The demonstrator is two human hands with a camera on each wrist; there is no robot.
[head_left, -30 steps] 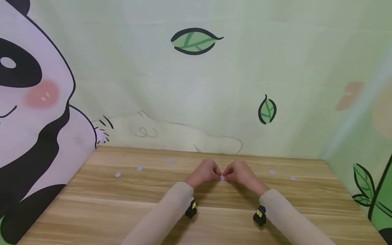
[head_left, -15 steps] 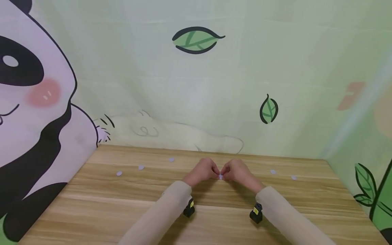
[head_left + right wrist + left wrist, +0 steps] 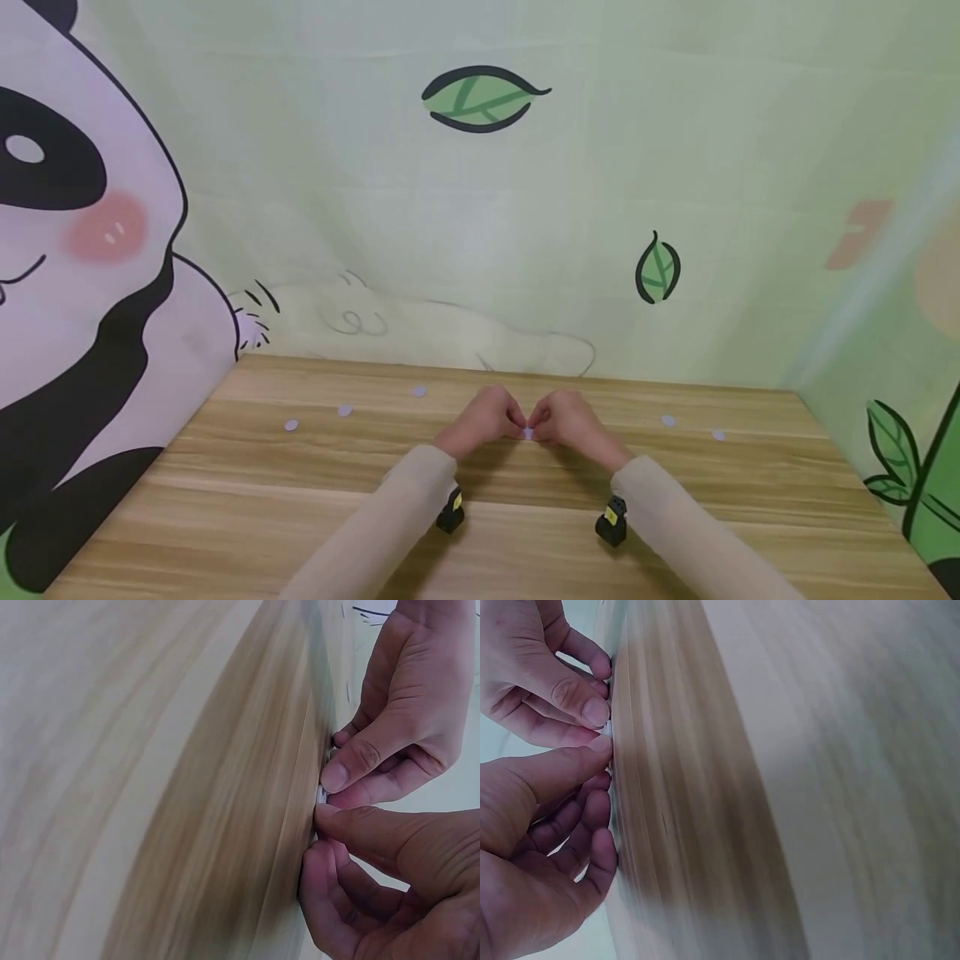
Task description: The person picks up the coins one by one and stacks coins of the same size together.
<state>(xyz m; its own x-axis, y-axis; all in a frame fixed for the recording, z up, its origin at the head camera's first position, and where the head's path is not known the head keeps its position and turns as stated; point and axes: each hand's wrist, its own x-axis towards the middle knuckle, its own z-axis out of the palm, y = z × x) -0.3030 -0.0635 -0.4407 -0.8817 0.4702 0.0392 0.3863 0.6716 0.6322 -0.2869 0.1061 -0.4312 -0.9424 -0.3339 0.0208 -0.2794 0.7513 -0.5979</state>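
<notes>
In the head view, a small pale lilac disc (image 3: pixel 528 433) sits between the fingertips of both hands, low over the far half of the wooden table. My left hand (image 3: pixel 486 418) pinches its left side with thumb and fingers. From the other side, my right hand (image 3: pixel 568 419) pinches it the same way. Both wrist views show the two thumbs almost meeting at the disc, with only a thin whitish sliver (image 3: pixel 322 795) showing between them; the fingers hide the rest. The other fingers of each hand curl down close to the tabletop.
Three similar discs lie to the left on the table (image 3: pixel 525 550): a near one (image 3: pixel 291 425), a middle one (image 3: pixel 345 410) and a far one (image 3: pixel 419 391). Two more, one disc (image 3: pixel 667 421) and another disc (image 3: pixel 718 435), lie right. A printed cloth (image 3: pixel 480 208) hangs behind.
Both hands have shifted a little to the left together, with the disc still between their fingertips. The other discs stay in place on the table.
</notes>
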